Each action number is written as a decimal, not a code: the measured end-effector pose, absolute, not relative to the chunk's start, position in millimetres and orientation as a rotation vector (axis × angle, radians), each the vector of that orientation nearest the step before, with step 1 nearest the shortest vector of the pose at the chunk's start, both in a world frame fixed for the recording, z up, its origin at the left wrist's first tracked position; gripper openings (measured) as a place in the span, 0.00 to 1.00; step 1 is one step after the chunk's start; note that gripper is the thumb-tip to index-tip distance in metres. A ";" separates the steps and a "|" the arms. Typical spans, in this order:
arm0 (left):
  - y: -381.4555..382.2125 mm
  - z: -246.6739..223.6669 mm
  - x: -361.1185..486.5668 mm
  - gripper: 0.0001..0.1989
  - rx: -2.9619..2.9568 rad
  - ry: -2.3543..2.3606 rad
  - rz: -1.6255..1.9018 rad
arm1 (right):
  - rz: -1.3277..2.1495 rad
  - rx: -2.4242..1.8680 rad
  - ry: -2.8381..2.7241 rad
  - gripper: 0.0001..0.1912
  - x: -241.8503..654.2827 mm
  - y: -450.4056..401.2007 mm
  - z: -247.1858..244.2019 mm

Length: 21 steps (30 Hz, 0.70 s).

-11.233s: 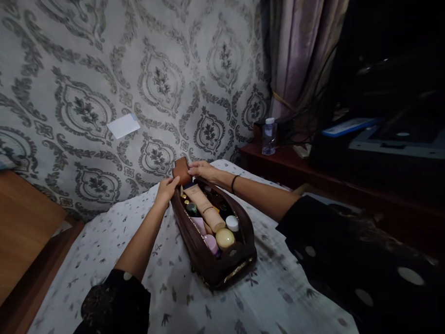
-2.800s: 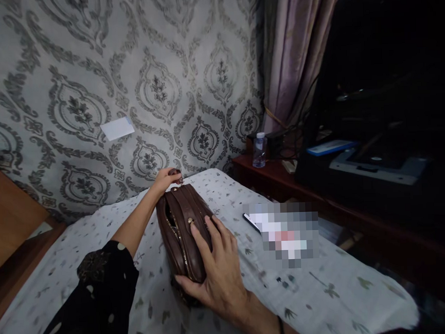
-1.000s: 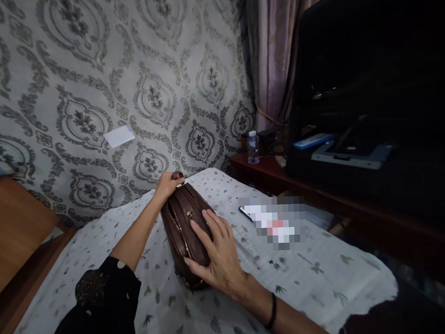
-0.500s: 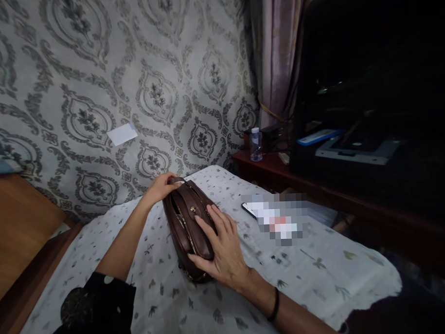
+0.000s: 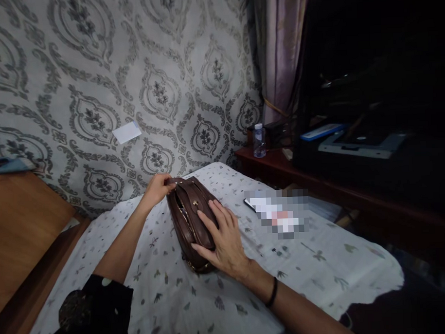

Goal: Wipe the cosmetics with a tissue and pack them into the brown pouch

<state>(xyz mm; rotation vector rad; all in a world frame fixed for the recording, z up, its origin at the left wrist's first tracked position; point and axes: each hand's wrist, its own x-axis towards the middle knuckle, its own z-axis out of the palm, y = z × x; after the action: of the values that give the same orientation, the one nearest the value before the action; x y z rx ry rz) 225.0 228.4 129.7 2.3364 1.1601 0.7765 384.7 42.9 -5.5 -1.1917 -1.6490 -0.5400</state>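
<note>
A brown leather handbag lies on the patterned bedsheet, its length pointing away from me. The zip along its left side is partly undone, leaving a narrow dark gap; what is inside cannot be made out. At the bag's far end, my left hand is closed, thumb and fingers pinching near the top edge by the strap. Whether it grips the zip pull or the leather is hidden. My right hand holds the near right part of the bag, with spread, bent fingers across the top and the thumb toward the near end.
Right of the bag lies a phone, mostly blurred out. A clear bottle stands on the dark red desk behind. The patterned wall rises beyond the bed, and a wooden board is at the left.
The view has shifted slightly, so the whole scene sits a little further right. Both hands keep their places on the handbag, with no clear change in the zip gap.
</note>
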 end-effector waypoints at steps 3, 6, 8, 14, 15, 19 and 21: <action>220.1 129.7 225.3 0.10 2.292 1.109 0.761 | -0.532 -1.187 -1.649 0.34 384.8 43.2 -5.7; 211.0 130.3 225.6 0.11 2.263 1.070 0.751 | -0.516 -1.193 -1.651 0.35 385.1 43.7 -6.1; 204.2 130.8 225.8 0.11 2.248 1.055 0.743 | -0.499 -1.184 -1.653 0.35 385.6 43.9 -6.4; 182.7 128.1 224.1 0.13 2.147 1.011 0.828 | -0.448 -1.125 -1.626 0.38 389.0 42.5 -3.9; 180.0 126.4 223.3 0.13 2.133 1.006 0.856 | -0.423 -1.116 -1.612 0.39 389.5 41.9 -3.3; 173.9 118.2 220.7 0.11 2.148 1.019 0.948 | -0.335 -1.091 -1.582 0.41 390.6 39.8 -2.2; 172.2 114.7 220.4 0.10 2.193 1.033 0.982 | -0.333 -1.070 -1.586 0.38 390.8 39.6 -2.7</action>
<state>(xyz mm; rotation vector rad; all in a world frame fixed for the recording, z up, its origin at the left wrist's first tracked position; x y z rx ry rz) 220.4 172.2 114.7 2.1932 1.0327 0.9817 390.8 39.6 -2.7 -1.0695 -1.5856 -0.3330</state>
